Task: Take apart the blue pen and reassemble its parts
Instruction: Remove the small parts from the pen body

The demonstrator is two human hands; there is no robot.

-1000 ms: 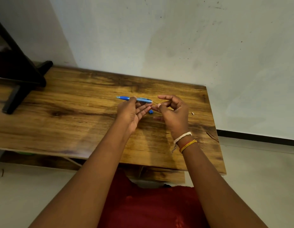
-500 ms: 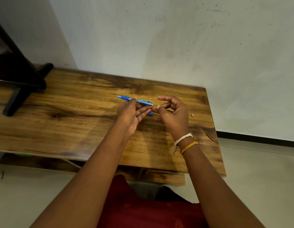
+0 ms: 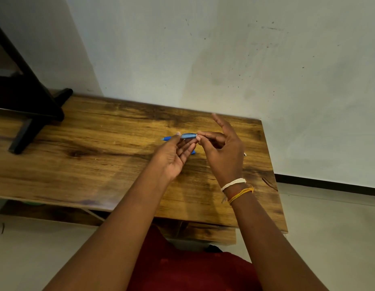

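Left hand (image 3: 174, 156): palm up above the bench (image 3: 102, 164), fingers pinching the blue pen (image 3: 183, 136) barrel, tip toward 9 o'clock. Right hand (image 3: 223, 152): thumb and forefinger pinched at the barrel's 3 o'clock end, remaining fingers raised. Bench edge near at 3 o'clock; bare wood toward 9.

left arm: reaches forward from lower left, forearm bare
left hand (image 3: 175, 153): palm turned up and inward, thumb and fingertips pinching the blue pen barrel (image 3: 187, 135)
right arm: comes in from lower right, thread bands round the wrist
right hand (image 3: 223, 151): thumb and forefinger pinched together at the barrel's right end, other fingers spread and raised
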